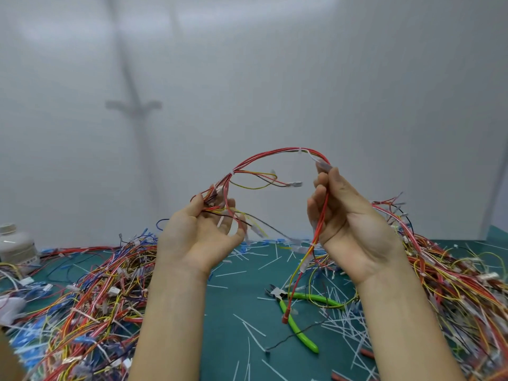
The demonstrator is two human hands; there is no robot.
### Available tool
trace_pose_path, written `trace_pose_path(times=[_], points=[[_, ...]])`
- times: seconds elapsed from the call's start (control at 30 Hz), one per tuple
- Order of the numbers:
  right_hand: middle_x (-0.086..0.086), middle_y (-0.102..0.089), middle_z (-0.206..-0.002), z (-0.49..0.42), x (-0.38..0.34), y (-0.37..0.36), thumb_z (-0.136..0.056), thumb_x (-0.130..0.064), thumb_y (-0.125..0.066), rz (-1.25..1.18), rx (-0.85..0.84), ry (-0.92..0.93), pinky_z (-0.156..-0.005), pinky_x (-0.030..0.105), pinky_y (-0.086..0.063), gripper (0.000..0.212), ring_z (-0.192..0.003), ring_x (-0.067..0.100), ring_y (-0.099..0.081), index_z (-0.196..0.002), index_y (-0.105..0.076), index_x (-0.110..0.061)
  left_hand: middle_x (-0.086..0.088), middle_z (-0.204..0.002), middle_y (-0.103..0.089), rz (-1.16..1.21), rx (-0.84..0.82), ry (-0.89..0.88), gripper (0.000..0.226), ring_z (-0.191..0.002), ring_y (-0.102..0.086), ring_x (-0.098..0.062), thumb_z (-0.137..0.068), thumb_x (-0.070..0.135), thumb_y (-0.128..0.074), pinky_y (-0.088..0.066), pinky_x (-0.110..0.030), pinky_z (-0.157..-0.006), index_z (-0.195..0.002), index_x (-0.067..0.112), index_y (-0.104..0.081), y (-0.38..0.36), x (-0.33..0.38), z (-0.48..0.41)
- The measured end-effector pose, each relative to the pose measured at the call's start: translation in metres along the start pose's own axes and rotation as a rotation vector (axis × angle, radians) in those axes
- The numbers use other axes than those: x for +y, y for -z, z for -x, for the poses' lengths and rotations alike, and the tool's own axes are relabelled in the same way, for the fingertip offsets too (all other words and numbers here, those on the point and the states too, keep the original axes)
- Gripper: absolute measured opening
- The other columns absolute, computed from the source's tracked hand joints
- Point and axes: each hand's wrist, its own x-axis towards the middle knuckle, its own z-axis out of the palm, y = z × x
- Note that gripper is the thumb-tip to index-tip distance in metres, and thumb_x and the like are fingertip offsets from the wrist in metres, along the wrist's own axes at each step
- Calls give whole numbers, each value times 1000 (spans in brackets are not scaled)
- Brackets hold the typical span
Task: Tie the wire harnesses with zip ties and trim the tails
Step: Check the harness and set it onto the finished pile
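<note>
Bright even light, soft wall shadow, blurred wide-angle edges

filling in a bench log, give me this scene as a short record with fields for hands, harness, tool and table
left hand: palm up, raised, holds one end of the harness
right hand: grips the other end, with wires running down through its fingers
harness: red and yellow wires arched between both hands, white ties on it
cutters: green-handled, lying on the table, untouched
table: green mat strewn with trimmed tails
wire piles: heaped on the left and right sides
</note>
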Motion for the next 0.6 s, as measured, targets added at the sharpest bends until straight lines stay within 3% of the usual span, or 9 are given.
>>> trace_pose_path(times=[0.13, 0.4, 0.6], points=[[-4, -71, -70, 1, -2, 1, -78, -21, -61, 40, 14, 15, -55, 19, -56, 21, -57, 3, -67, -78, -81, -15, -4, -92, -71, -16, 41, -42, 29, -97, -67, -20, -102, 27, -45, -49, -42, -80, -89, 11, -66, -1, -2, 1], [-1, -69, -71, 12, -12, 1, -82, -22, -62, 397, -41, 81, -56, 22, -56, 21, -57, 10, -66, -85, -81, -13, -10, -62, -70, 150, 85, -239, 29, -59, -71, -18, -103, 13, -44, -61, -30, -68, -81, -1, -56, -11, -4, 2], [3, -69, -71, 31, -39, 0, -80, -27, -64, 743, -155, 160, -53, 21, -53, 22, -55, 15, -65, -89, -81, -16, -9, -62, -69, 48, 86, -293, 21, -56, -70, -13, -101, 4, -45, -61, -25, -62, -86, -2, -58, -13, -11, 3]])
